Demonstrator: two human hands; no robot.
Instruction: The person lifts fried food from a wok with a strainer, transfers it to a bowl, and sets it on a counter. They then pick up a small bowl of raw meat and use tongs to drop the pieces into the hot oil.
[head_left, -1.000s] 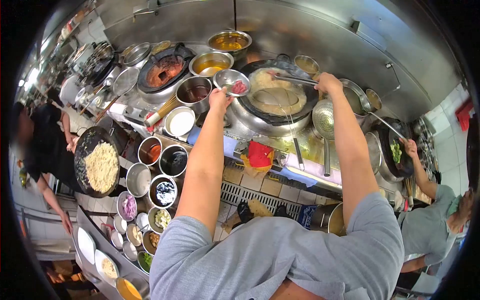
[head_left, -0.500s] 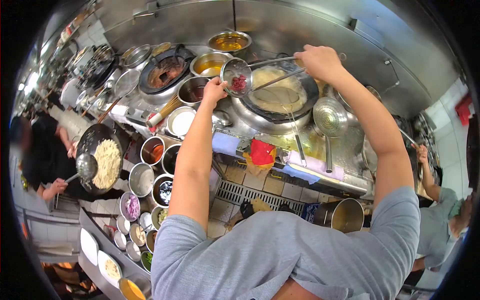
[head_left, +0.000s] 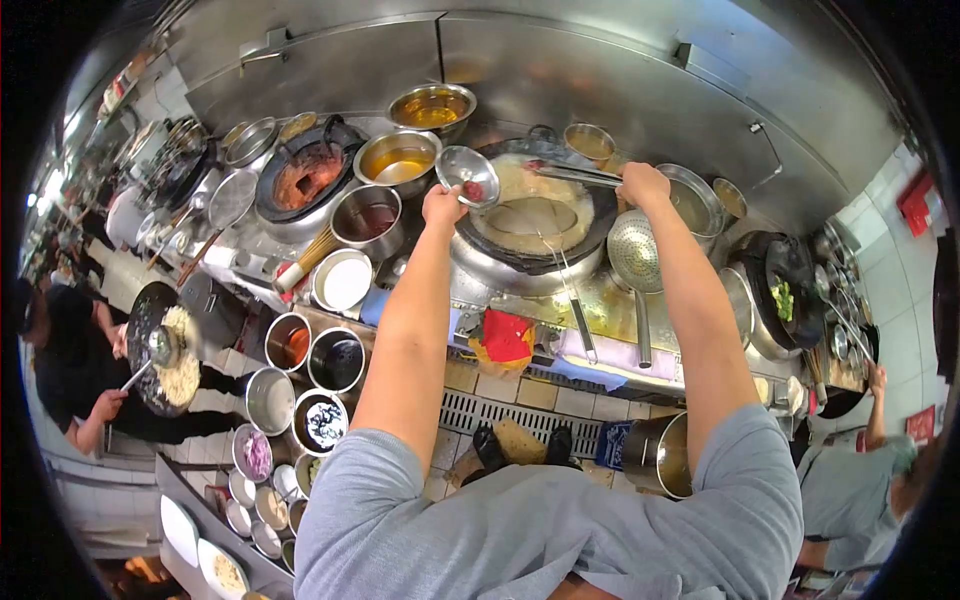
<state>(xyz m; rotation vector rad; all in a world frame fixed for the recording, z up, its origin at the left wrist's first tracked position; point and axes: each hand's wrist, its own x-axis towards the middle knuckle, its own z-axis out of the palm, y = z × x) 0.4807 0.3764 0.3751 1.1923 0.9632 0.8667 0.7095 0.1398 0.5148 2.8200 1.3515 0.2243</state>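
Note:
My left hand (head_left: pixel 443 207) is closed on the rim of a small metal bowl (head_left: pixel 462 163), tilted at the left edge of a large wok (head_left: pixel 602 215). A few dark red pieces, apparently raw meat (head_left: pixel 472 190), lie in it. My right hand (head_left: pixel 643 185) grips long metal tongs (head_left: pixel 585 175), which reach left over the wok. Their arms are together, with some red stuff at the tips. Pale, foamy liquid (head_left: pixel 515 182) fills the wok. A wire strainer (head_left: pixel 573 300) rests in it, its handle hanging over the front rim.
A perforated ladle (head_left: pixel 634 250) lies right of the wok. Left stand bowls of yellow oil (head_left: pixel 398 162), a pot of dark liquid (head_left: pixel 366 222) and a white-filled pot (head_left: pixel 342 280). A co-worker at far left holds a wok (head_left: pixel 150 320); another stands at right. A red cloth (head_left: pixel 507 335) hangs in front.
The tongs' arms have come together, and their tips have moved from the bowl to above the wok with red stuff. Less meat shows in the bowl. My right hand appears lower.

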